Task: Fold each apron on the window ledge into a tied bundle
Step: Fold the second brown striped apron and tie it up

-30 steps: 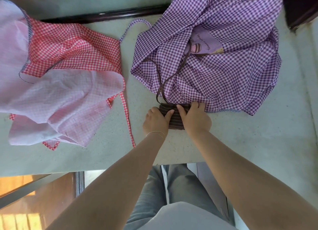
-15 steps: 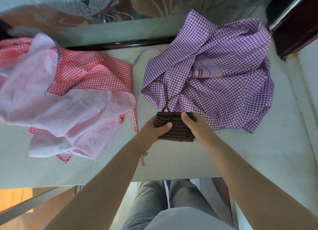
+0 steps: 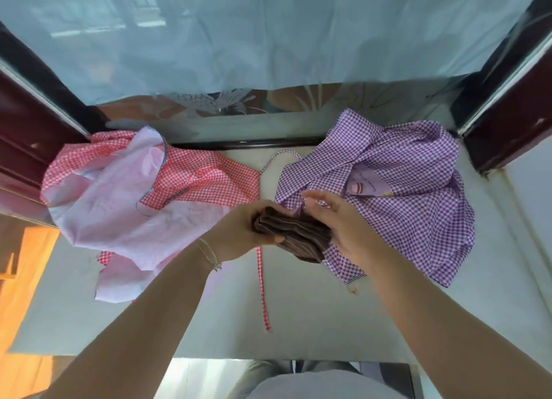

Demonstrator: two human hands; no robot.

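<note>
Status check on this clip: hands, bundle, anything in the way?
Left hand grips brown striped bundle; right hand open against it. Red apron and purple apron lie unfolded on ledge. Nothing blocking.

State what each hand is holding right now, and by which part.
The left hand grips the folded brown striped bundle by its left end. The right hand rests open against its right side, fingers straight.

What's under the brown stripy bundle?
The purple checked apron and a bit of the ledge lie below the bundle. Its underside is hidden by the left hand gripping it.
</note>
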